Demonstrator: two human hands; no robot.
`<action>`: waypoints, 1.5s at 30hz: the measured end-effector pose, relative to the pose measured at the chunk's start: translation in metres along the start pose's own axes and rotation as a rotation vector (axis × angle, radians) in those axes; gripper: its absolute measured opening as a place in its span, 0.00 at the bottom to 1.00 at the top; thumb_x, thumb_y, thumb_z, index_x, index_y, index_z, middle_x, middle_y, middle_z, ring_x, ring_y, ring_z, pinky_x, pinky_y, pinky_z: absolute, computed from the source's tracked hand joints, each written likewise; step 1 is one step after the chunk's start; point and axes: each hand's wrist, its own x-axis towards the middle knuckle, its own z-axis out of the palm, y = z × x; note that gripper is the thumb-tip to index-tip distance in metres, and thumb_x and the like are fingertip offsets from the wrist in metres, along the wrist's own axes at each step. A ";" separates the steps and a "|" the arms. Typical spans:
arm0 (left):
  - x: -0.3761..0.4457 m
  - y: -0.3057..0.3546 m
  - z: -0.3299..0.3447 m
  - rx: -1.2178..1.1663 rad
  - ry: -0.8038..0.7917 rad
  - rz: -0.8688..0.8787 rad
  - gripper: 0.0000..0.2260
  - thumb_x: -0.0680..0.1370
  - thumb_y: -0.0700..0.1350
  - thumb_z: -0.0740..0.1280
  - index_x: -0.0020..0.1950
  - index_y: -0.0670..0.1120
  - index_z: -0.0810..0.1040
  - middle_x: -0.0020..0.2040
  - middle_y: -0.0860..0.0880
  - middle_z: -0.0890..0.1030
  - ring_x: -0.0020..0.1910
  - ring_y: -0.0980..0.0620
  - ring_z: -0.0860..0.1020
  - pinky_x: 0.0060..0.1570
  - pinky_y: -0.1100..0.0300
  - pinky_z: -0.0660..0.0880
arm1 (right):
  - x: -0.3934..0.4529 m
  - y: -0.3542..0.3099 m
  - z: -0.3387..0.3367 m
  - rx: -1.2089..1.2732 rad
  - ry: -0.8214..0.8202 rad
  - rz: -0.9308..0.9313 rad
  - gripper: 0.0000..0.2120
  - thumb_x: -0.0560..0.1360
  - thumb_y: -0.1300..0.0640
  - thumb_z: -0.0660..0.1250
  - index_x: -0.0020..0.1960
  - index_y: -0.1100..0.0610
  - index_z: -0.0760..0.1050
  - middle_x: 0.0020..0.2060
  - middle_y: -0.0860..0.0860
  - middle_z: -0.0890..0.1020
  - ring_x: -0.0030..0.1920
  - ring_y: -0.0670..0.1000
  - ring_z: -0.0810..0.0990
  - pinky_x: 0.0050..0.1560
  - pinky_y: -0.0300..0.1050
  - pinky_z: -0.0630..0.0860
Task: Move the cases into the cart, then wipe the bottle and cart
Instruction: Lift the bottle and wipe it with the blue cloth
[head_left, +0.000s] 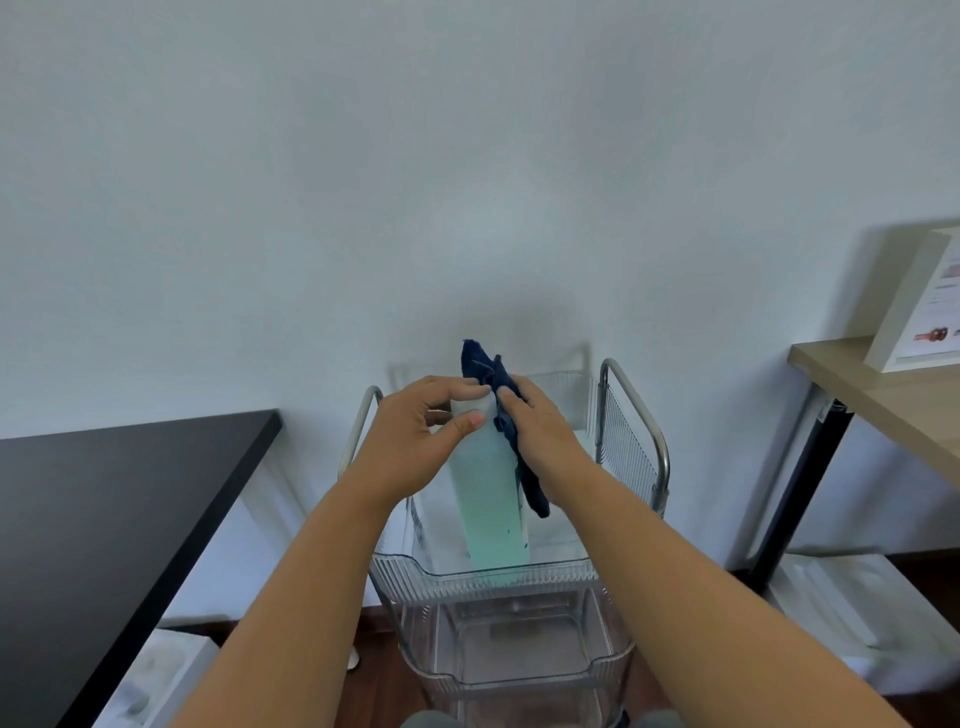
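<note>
Bottle (491, 499), pale green, stands upright in the top tier of the clear cart (483, 574). Left hand (415, 436) grips the bottle near its top, fingers and thumb curled round it. Right hand (540, 426) presses a dark blue cloth (511, 415) against the bottle's right side, fingers bent over the fabric (cloth tail hangs down beside the bottle). Left of the cart: black table (119, 499). Right of the cart: wooden desk (878, 384) carrying a white box (919, 306). Cases not identifiable.
</note>
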 end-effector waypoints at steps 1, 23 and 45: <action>0.000 -0.001 -0.001 -0.020 -0.012 -0.018 0.11 0.76 0.39 0.72 0.54 0.55 0.83 0.58 0.56 0.82 0.56 0.64 0.79 0.55 0.69 0.75 | 0.002 -0.002 -0.002 0.003 -0.017 0.030 0.11 0.82 0.54 0.57 0.61 0.49 0.75 0.54 0.55 0.83 0.52 0.55 0.82 0.53 0.52 0.79; -0.002 -0.005 -0.009 -0.137 -0.030 -0.111 0.06 0.75 0.36 0.73 0.47 0.47 0.81 0.59 0.53 0.82 0.57 0.51 0.81 0.54 0.61 0.77 | 0.007 -0.006 -0.007 0.051 -0.085 0.144 0.10 0.81 0.50 0.60 0.56 0.47 0.79 0.50 0.52 0.85 0.48 0.52 0.83 0.50 0.49 0.79; 0.001 -0.021 -0.013 -0.030 0.043 -0.084 0.13 0.75 0.43 0.73 0.43 0.61 0.75 0.56 0.61 0.81 0.57 0.50 0.78 0.49 0.68 0.74 | 0.021 -0.005 0.010 -0.215 -0.118 0.090 0.13 0.81 0.50 0.57 0.62 0.50 0.74 0.54 0.57 0.82 0.52 0.55 0.81 0.55 0.52 0.77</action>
